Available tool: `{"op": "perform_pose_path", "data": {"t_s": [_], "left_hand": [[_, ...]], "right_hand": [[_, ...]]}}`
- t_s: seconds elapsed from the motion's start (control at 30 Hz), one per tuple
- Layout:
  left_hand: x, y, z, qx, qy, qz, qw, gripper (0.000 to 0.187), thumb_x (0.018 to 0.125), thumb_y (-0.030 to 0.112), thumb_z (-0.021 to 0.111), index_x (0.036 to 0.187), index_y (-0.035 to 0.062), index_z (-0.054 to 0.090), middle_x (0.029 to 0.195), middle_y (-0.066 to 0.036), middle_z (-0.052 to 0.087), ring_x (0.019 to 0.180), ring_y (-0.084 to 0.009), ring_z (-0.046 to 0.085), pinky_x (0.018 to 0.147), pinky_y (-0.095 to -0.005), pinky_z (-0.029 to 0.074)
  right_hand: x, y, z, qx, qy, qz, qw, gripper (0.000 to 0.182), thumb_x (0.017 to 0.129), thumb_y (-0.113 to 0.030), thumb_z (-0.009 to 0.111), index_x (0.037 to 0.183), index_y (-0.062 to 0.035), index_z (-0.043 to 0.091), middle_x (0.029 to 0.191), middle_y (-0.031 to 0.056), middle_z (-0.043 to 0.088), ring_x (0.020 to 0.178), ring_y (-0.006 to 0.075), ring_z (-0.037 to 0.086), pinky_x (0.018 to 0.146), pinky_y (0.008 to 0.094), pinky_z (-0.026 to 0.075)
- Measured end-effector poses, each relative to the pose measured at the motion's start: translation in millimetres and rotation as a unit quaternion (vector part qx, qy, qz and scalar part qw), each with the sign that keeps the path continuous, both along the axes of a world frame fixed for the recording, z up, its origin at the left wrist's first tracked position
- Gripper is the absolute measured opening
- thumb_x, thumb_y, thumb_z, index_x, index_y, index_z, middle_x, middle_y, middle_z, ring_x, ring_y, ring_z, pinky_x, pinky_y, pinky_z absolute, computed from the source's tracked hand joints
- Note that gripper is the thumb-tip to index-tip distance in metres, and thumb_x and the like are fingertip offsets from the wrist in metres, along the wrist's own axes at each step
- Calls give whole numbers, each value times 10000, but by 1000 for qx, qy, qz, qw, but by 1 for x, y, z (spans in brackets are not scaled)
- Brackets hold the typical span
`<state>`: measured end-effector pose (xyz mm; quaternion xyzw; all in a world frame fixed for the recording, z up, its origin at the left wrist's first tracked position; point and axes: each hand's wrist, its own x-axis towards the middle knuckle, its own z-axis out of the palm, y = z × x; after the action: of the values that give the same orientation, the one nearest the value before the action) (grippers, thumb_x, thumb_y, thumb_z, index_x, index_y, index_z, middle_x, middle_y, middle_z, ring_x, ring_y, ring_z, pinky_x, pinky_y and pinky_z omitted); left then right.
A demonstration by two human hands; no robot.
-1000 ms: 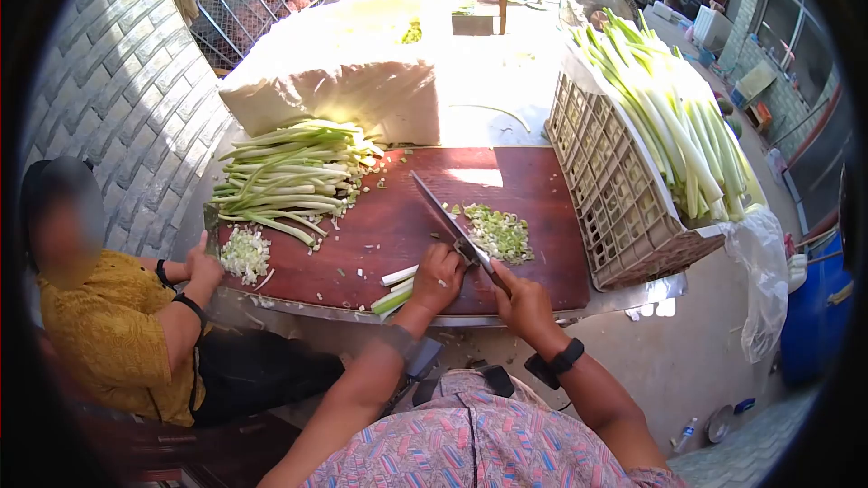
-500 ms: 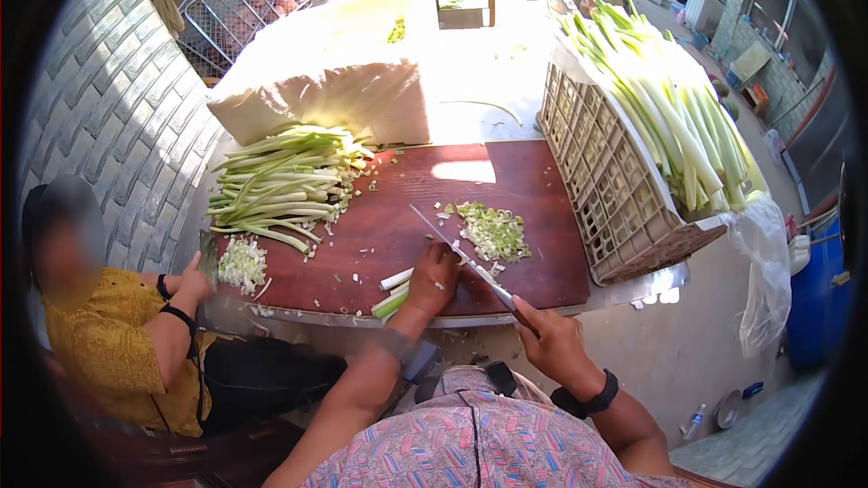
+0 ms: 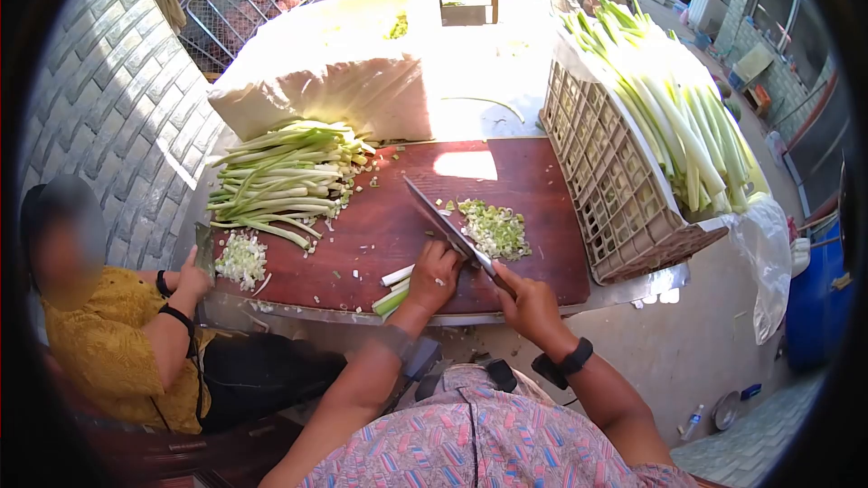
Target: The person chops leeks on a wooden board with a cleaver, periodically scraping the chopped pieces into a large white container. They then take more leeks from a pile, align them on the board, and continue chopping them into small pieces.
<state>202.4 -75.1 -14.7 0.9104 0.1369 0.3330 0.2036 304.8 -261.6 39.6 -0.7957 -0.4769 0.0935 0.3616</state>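
Observation:
My right hand (image 3: 532, 305) is wrapped round the handle of a long knife (image 3: 445, 219), whose blade slants up and left over the dark red board (image 3: 371, 208). Close beside the blade, my left hand (image 3: 434, 276) is closed on a few green onions (image 3: 395, 289), their white and green lengths showing to its left. Its fingertips are partly hidden near the knife. A heap of chopped green onion (image 3: 494, 228) lies just beyond the blade, with scattered bits around it.
Whole green onions (image 3: 285, 176) are piled at the board's left, near a smaller chopped heap (image 3: 241, 260). A person in a yellow top (image 3: 117, 334) sits there holding a blade (image 3: 204, 248). At right stands a plastic crate (image 3: 606, 172) of long green onions; a covered block (image 3: 325, 95) stands behind.
My right hand has moved left and slightly away from me with the knife, whose blade now shows more of its face. My left hand has barely shifted. The seated person's blade has come into view.

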Motion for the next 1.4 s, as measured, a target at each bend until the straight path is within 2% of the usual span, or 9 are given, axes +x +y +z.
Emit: {"op": "perform_pose_path", "data": {"t_s": [0.13, 0.4, 0.5, 0.6, 0.83, 1.03, 1.13, 1.2, 1.4], "left_hand": [[0, 1, -1, -13, -19, -6, 1000, 82, 748, -10, 658, 800, 37, 616, 881, -134, 561, 854, -335, 552, 750, -422, 470], [1, 3, -13, 3, -6, 3, 1000, 97, 758, 41, 655, 851, 31, 632, 959, -157, 584, 919, -358, 563, 756, -441, 496], [2, 2, -8, 9, -19, -5, 1000, 101, 777, 51, 635, 877, 34, 640, 966, -161, 585, 914, -370, 558, 767, -451, 492], [3, 5, -12, 15, -24, -10, 1000, 106, 789, 53, 622, 891, 39, 648, 962, -163, 582, 908, -376, 551, 784, -459, 485], [1, 3, -7, 32, 22, 15, 999, 181, 751, 43, 642, 930, 41, 667, 1009, -160, 614, 940, -370, 564, 820, -448, 478], [-13, 12, 10, 6, 76, -44, 996, 158, 739, 26, 650, 893, 58, 657, 980, -129, 617, 904, -345, 572, 801, -438, 479], [-14, 17, 11, 19, 24, -92, 995, 165, 721, 15, 670, 880, 52, 648, 951, -124, 613, 898, -349, 573, 790, -435, 483], [-15, 15, 10, 12, 29, -80, 996, 179, 730, 6, 665, 901, 54, 643, 971, -106, 598, 944, -322, 564, 817, -419, 480], [-10, 5, 5, 0, 20, -16, 1000, 134, 766, 30, 632, 899, 31, 633, 981, -131, 602, 956, -338, 563, 851, -417, 482]], "right_hand": [[1, 1, -9, 49, 75, -26, 996, 479, 838, -116, 692, 1307, -146, 593, 795, 220, 657, 718, 384, 658, 609, 448, 500], [-19, -47, 30, -16, -53, 3, 998, 465, 851, -202, 678, 1307, -233, 595, 670, 148, 587, 596, 353, 604, 556, 469, 476], [-21, -51, 45, -55, -48, 3, 997, 463, 839, -163, 691, 1294, -193, 610, 690, 151, 609, 629, 353, 613, 577, 453, 478], [-21, -45, 41, -72, -70, 8, 995, 466, 863, -222, 664, 1321, -252, 580, 662, 138, 575, 582, 348, 604, 543, 478, 471], [-13, 0, 10, -51, -86, 16, 995, 476, 845, -171, 676, 1311, -217, 589, 692, 164, 606, 620, 378, 609, 572, 490, 477], [-5, 5, -5, 17, 49, -17, 998, 467, 852, -93, 661, 1310, -148, 594, 828, 237, 664, 733, 408, 655, 647, 414, 525], [-2, 4, -7, 47, 148, -50, 987, 457, 848, -73, 661, 1300, -110, 598, 886, 255, 662, 797, 401, 666, 660, 374, 526], [-2, -4, -12, 59, 52, -52, 996, 454, 853, -180, 674, 1301, -155, 604, 752, 199, 641, 695, 393, 633, 616, 472, 490], [-18, -42, 26, -4, -14, -16, 1000, 432, 835, -105, 690, 1261, -146, 636, 741, 183, 636, 659, 362, 630, 609, 419, 493]]}}
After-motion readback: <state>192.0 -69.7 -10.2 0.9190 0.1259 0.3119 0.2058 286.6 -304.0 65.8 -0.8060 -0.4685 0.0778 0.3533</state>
